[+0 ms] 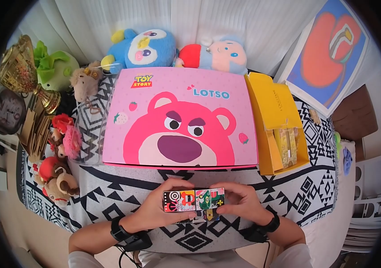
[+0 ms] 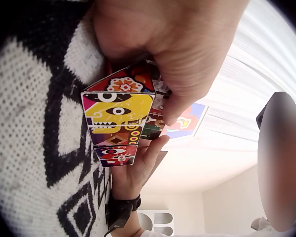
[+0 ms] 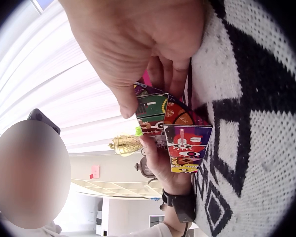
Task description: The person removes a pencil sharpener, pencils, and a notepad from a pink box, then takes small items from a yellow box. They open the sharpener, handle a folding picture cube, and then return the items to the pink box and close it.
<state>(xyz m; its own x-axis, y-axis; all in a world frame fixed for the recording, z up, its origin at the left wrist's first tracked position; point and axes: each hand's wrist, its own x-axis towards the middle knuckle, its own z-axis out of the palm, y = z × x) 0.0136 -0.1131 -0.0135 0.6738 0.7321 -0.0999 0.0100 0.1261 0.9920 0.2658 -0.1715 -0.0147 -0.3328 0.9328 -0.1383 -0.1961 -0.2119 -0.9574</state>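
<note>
A folding picture cube (image 1: 194, 199), made of hinged blocks printed with bright cartoon art, is held between both hands close to the table's near edge. My left hand (image 1: 158, 205) grips its left end, thumb along the near side and fingers at the back. On the right end, my right hand (image 1: 244, 203) pinches the blocks between thumb and fingers. In the left wrist view a yellow face panel of the cube (image 2: 118, 113) fronts the camera, with a block angled above it. From the right wrist, the blocks (image 3: 185, 143) stand at angles to one another, close over the patterned cloth.
A pink Lotso box (image 1: 181, 120) lies just beyond the hands. Right of it stands an open yellow box (image 1: 279, 111). Plush toys (image 1: 150, 49) line the back; a gold trophy (image 1: 21, 71) and a small plush (image 1: 59, 181) are at left. The cloth (image 1: 128, 192) is black and white.
</note>
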